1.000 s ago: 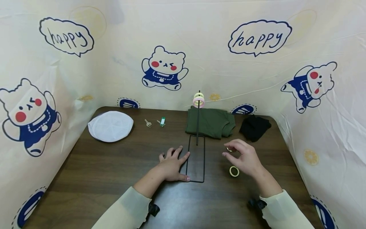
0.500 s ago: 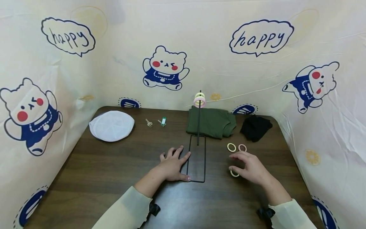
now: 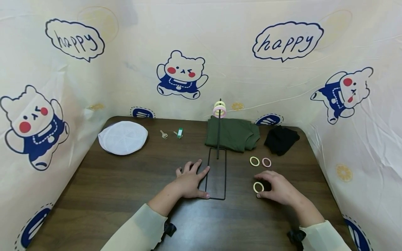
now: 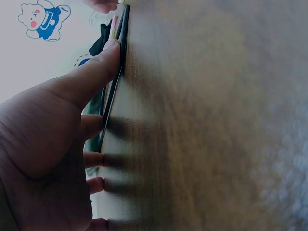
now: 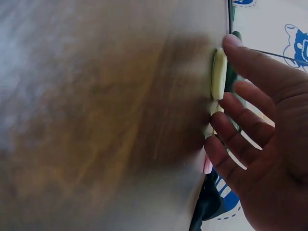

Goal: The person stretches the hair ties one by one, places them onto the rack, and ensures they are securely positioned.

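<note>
A black wire stand [image 3: 218,139] rises from a rectangular base on the dark table [image 3: 125,181], and its post carries a yellow and a pink ring [image 3: 219,109] near the top. My left hand [image 3: 188,181] lies flat, its thumb [image 4: 103,60] pressed along the base's left wire [image 4: 115,72]. My right hand [image 3: 277,189] rests on the table around a loose yellow ring [image 3: 253,187]. The thumb touches the ring [image 5: 219,74] and the fingers [image 5: 231,130] spread just beside it. Farther back lie another yellow ring [image 3: 251,161] and a pink ring [image 3: 263,162].
At the back lie a folded green cloth [image 3: 233,134] and a black cloth [image 3: 281,139]. A white mesh cap [image 3: 122,137] sits at the back left, with a key [image 3: 163,134] and a green-tagged key [image 3: 178,132] beside it. Printed fabric walls enclose the table.
My right hand drew back from the two far rings, uncovering them, and came down around the near yellow ring. My left hand stayed put.
</note>
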Demonstrator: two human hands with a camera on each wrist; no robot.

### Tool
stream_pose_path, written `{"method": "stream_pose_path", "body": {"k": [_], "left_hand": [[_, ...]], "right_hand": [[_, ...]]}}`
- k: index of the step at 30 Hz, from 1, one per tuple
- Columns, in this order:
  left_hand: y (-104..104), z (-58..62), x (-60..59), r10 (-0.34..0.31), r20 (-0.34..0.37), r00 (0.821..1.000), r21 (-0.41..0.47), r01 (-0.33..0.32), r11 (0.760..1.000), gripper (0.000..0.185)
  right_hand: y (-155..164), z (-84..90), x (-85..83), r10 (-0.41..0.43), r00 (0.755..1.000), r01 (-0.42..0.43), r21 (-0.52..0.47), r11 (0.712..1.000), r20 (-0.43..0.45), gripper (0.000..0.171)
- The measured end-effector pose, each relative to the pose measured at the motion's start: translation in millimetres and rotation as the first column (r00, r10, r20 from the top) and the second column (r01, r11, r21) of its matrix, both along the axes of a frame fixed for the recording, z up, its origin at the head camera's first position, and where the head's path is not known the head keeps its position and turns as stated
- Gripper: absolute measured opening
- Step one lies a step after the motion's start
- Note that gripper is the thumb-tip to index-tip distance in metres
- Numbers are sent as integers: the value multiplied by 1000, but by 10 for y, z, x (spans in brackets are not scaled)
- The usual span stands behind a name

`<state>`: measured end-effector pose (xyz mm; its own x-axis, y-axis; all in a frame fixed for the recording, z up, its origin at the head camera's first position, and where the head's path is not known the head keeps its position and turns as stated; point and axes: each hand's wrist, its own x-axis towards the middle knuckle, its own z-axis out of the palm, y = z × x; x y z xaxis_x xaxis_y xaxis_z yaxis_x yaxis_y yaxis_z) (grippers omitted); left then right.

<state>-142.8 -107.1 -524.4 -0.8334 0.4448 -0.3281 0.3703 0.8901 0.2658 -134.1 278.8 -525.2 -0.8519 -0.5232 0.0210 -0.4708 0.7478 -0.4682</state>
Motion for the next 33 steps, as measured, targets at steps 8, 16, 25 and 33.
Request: {"method": "stream_pose_path", "body": {"k": [8,16,25,33], "left_hand": [[-4,-5,-2,5,2,1000,6,-5,1000,107],[3,-22,3,3,1,1000,12,-3,1000,107],[-5,-12,9,4,-5,1000,20,-4,1000,107],[-10,1,12,10,3,1000,16,-10,1000,107]], "right_hand": [[4,-8,-7,0,1000,0,57,998,7,52],[-7,-23,6,13,1000,-12,61,998,-24,40],[-117,63,14,28,993,-37,-77,996,-111,36],[-317,230,34,47,977,-86,-179,980,-208,37]]}}
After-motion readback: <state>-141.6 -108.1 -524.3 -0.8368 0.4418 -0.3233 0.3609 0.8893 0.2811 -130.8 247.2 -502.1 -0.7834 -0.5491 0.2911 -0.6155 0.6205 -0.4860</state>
